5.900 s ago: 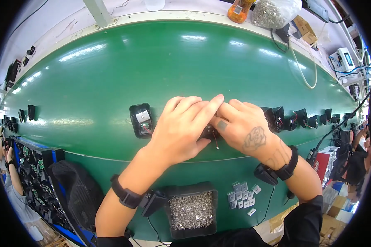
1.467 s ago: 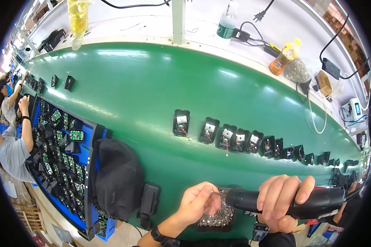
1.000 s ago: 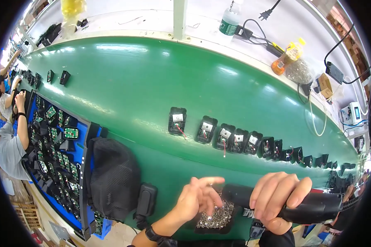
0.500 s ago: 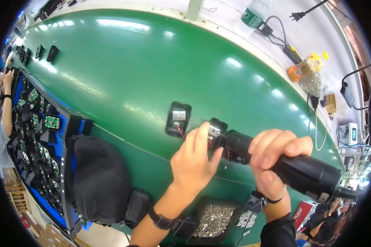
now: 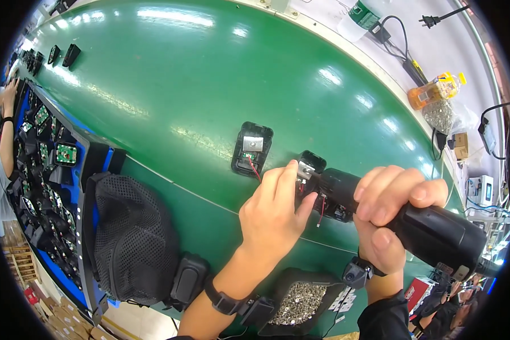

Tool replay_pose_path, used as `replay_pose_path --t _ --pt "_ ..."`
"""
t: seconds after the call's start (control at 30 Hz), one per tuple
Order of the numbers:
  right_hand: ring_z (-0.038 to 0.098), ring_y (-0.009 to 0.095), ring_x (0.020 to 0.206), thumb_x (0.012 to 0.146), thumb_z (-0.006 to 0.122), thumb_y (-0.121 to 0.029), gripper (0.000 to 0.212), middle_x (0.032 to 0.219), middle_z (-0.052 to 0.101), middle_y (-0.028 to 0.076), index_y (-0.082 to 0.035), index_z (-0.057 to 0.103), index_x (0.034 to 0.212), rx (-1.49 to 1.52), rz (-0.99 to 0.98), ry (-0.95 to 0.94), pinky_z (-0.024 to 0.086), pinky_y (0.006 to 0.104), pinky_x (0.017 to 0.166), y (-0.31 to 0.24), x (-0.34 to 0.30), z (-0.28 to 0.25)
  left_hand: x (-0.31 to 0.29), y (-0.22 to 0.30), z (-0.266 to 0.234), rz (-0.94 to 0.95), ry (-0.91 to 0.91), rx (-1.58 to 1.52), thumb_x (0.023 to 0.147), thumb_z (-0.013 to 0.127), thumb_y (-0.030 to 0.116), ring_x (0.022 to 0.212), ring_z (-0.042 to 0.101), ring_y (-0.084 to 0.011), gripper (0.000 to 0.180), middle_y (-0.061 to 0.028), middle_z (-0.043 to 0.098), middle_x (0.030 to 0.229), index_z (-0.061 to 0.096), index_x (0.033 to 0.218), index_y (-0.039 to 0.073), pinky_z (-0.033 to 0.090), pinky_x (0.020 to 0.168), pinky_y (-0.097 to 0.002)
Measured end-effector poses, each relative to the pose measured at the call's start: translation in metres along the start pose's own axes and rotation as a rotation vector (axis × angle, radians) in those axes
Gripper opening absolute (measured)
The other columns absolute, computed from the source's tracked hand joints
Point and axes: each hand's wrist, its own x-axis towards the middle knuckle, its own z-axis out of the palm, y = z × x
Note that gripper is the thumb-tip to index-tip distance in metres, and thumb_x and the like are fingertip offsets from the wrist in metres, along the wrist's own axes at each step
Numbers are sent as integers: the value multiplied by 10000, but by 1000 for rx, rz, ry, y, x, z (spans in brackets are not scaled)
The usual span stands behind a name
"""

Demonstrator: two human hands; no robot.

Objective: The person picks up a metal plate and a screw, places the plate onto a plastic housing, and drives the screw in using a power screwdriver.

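Note:
My right hand (image 5: 396,198) is wrapped round a thick black electric screwdriver (image 5: 439,238), which lies nearly level and points left. Its tip meets a small black plastic housing (image 5: 313,158) with a silver metal plate (image 5: 306,169). My left hand (image 5: 271,212) grips that housing between thumb and fingers, which hide much of it. Partly under the screwdriver are dark parts (image 5: 340,212) with a thin red wire (image 5: 322,212) hanging out. Just beyond my left fingers lies another black housing (image 5: 241,153), also with a silver plate (image 5: 253,143) and a red wire.
A black tray (image 5: 327,282) of loose screws (image 5: 300,303) sits between my forearms. To the left are a black mesh bag (image 5: 133,238) and a bin of circuit boards (image 5: 67,153), near another person's arm (image 5: 7,136). Bottles (image 5: 433,90) and cables line the far right edge.
The view has shifted a little, so the housings sit higher and further right in it. Both hands keep their holds, and the screwdriver stays at the housing.

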Motion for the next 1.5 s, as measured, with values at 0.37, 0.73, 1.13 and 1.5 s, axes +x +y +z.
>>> replay_pose_path --t 0.37,0.73,1.13,1.5 --pt "578 181 751 831 793 -130 483 878 577 15 -138 480 1199 27 54 -16 467 355 757 2 6 2 -2 1 -2 -25 -22 5 756 859 190 801 697 -250 593 -70 630 1049 632 1283 40 564 633 -350" --pt "614 158 613 813 823 -134 424 779 607 -21 -150 481 1065 -28 -63 -236 505 316 617 11 14 -1 3 -2 1 54 16 103 800 808 180 711 697 -219 552 -72 640 1072 627 1295 17 565 601 -323" --pt "582 157 667 842 815 -154 443 805 587 -8 -147 488 1140 2 -39 -254 480 324 680 15 19 6 3 -8 1 72 41 82 800 791 121 687 675 -226 538 -86 626 1056 628 1296 -6 566 598 -318" --pt "599 183 702 840 797 -115 482 841 595 22 -116 493 1214 90 55 -278 501 350 712 15 31 0 5 -11 5 103 108 34 679 826 103 838 637 -279 551 -84 627 957 673 1196 -11 562 733 -370"
